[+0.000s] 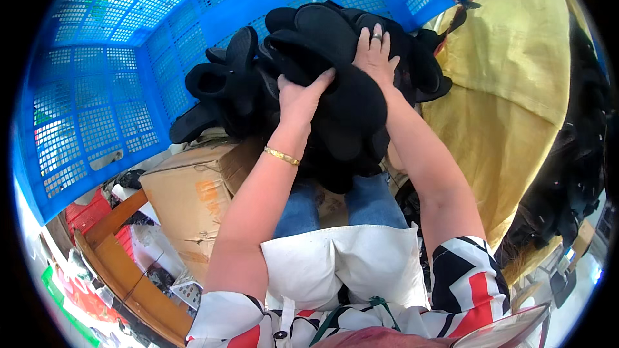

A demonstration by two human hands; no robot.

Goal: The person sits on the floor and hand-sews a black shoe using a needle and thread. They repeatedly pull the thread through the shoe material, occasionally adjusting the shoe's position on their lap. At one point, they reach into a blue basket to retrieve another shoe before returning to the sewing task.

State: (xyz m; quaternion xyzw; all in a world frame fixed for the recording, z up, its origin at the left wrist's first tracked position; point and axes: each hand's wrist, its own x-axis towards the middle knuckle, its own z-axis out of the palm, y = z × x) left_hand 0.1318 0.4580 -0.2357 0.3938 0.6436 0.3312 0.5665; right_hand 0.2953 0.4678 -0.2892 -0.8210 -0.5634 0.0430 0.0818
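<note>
A heap of black, soft-looking shoes (322,32) lies in front of me, inside the near side of a big blue crate. My left hand (302,100) is at the near left of the heap, its thumb stretched over a rounded black shoe (354,106); its other fingers are partly hidden among the black pieces, and it seems to grip that shoe. To its right, my right hand (377,61) lies on the same heap with its fingers spread on the black surface. Where one shoe ends and another begins is hard to make out.
The blue mesh crate (138,38) rises at the far side and left. A cardboard box (187,196) stands left of my knees, beside a wooden chair (119,264). Yellow sheeting (496,109) hangs at the right, with more black pieces (561,187) beyond it. A white apron (342,261) covers my lap.
</note>
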